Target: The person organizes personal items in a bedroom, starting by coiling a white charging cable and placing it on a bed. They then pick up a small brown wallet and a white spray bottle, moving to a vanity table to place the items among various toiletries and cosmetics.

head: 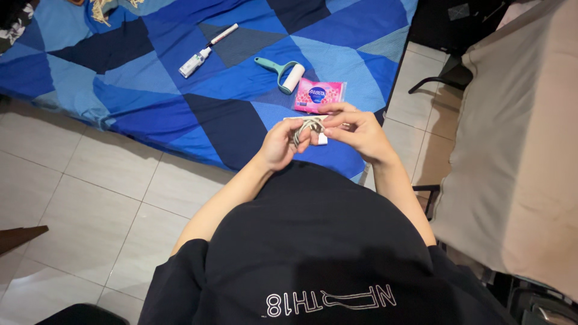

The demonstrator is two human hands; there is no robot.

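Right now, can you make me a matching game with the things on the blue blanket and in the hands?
Things:
1. lint roller
2. tissue packet
3. pen-like tube
4. coiled cord

Descriptions:
A. pink, flat, just beyond the hands
B. white and slim, farthest left on the blanket
C. teal handle, white roll
D. pale, held between the left hand and right hand

Pairs: 1-C, 2-A, 3-B, 4-D
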